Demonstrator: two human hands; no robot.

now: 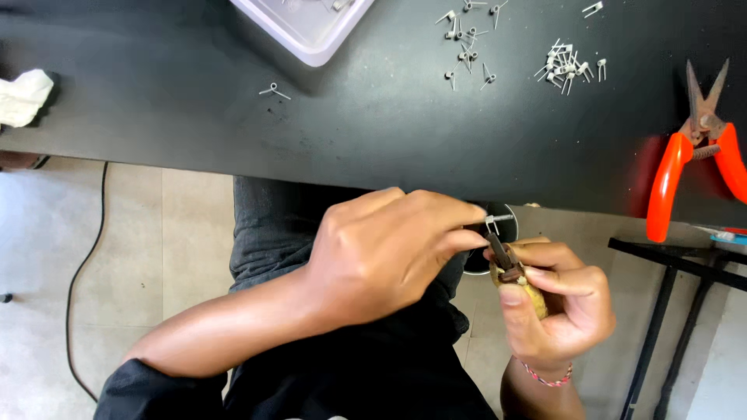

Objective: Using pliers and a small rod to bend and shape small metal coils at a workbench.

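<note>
My left hand (389, 253) pinches a small bent wire spring (495, 223) between thumb and fingers, just below the black table's front edge (373, 167). My right hand (556, 307) grips small pliers with yellowish handles (510, 268); the dark jaws touch the wire spring. Both hands hover over my lap, fingers almost touching. A braided band circles my right wrist.
Several small wire springs lie on the table in two heaps (469, 35) (566, 66), one apart (274, 91). Orange-handled snips (695, 148) rest at the right. A white tray (307, 23) sits at the top edge, a white cloth (23, 97) at left. A cable (85, 264) runs over the floor.
</note>
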